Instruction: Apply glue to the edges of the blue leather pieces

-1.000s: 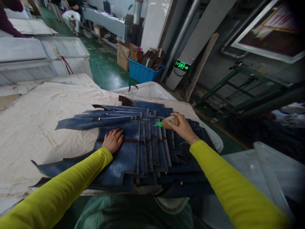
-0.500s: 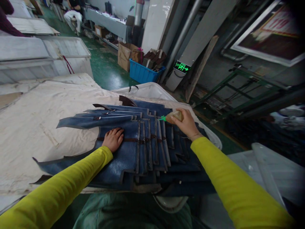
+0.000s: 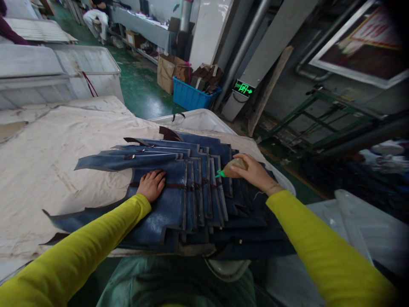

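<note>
Overlapping dark blue pieces [image 3: 159, 213] with grey edges lie fanned out on a cream cloth [image 3: 92, 140]. My left hand [image 3: 151, 185] rests on the top piece, fingers spread flat, holding nothing. My right hand [image 3: 254, 172] grips a brownish squeeze bottle [image 3: 234, 167], its green nozzle pointing left, at the stepped edges on the right of the stack. Whether the nozzle touches the pieces, I cannot tell. A dark brown strip [image 3: 175, 186] crosses the top piece beside my left fingers.
Beyond the cloth are a white bin rim [image 3: 204, 116], a blue crate [image 3: 191, 94] with brown pieces, and a cardboard box [image 3: 166, 73]. White tubs [image 3: 89, 64] stand at the left. A seated person [image 3: 96, 21] is far back. Translucent plastic [image 3: 338, 226] lies at the right.
My right hand with the bottle has moved toward me and slightly right, along the stepped edges. My left hand stays flat on the same piece.
</note>
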`<state>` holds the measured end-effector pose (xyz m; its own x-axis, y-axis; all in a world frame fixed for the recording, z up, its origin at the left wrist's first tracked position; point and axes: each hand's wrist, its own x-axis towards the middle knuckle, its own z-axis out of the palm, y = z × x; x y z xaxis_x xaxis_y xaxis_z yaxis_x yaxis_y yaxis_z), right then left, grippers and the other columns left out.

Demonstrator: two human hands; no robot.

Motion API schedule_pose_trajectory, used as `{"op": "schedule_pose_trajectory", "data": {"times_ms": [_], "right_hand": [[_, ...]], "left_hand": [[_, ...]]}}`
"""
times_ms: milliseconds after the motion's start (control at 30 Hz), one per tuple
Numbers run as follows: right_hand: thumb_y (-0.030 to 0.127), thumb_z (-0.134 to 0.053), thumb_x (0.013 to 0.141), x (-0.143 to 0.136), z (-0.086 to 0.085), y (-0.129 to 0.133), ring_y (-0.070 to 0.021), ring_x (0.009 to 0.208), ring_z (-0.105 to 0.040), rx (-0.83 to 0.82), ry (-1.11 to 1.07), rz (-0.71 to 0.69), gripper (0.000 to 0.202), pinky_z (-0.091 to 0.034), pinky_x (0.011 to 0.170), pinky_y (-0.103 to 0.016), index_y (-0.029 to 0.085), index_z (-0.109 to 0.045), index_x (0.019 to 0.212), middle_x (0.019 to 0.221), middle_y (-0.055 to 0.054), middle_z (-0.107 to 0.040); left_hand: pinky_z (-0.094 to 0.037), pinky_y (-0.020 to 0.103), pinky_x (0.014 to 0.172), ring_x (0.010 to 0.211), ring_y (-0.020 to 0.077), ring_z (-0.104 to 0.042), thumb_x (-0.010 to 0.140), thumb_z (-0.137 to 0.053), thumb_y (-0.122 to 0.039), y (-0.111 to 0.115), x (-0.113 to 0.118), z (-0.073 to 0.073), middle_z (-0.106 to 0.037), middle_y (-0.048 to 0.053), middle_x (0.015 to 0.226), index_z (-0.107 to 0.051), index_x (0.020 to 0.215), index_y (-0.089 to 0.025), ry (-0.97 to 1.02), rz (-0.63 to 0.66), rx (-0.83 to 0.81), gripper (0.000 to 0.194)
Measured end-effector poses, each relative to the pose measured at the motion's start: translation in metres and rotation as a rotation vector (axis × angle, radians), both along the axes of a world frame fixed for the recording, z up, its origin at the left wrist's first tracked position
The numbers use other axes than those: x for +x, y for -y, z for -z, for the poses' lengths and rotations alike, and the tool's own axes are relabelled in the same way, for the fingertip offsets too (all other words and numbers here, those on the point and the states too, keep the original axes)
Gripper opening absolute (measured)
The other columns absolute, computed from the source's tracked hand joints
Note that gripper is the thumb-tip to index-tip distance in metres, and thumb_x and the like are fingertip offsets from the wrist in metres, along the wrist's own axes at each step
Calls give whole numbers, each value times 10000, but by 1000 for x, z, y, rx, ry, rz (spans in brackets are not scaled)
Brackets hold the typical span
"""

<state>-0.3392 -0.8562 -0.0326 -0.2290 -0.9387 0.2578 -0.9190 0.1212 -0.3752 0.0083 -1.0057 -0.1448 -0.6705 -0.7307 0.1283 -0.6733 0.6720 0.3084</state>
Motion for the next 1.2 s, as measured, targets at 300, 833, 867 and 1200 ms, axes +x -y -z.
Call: {"op": "schedule_pose_trajectory", "data": {"times_ms": [300,833,867,1200], "right_hand": [[387,-589,759,2,10,9,-268,1025,-513,-184,-61,75,401,-413,911,-422,180,-508,1094,1054,-110,-540],[444,-596,757,15,7,-36,-250,997,-546,15,153,146,425,-423,901,-413,217,-531,1110,1057,-76,-567],[443,-598,755,15,8,-36,-252,1006,-542,-10,144,149,431,-420,905,-416,216,-526,1115,1065,-78,-562],[423,-591,775,21,7,-57,-237,1012,-539,35,158,54,411,-423,912,-393,228,-506,1127,1085,-68,-551]], "left_hand": [[-338,444,978,1162,234,-437,917,-301,-382,-1,-1,0,-497,37,1290,-488,1251,-271,14,0,-10,398],[-347,447,972,1174,237,-434,918,-285,-386,0,0,0,-485,46,1305,-487,1255,-261,26,7,-15,412],[-349,447,971,1175,237,-432,918,-284,-384,0,0,-1,-485,44,1306,-486,1255,-260,27,7,-14,412],[-345,445,979,1177,237,-430,914,-297,-387,-1,-1,0,-488,41,1304,-484,1259,-272,30,0,2,409]]}}
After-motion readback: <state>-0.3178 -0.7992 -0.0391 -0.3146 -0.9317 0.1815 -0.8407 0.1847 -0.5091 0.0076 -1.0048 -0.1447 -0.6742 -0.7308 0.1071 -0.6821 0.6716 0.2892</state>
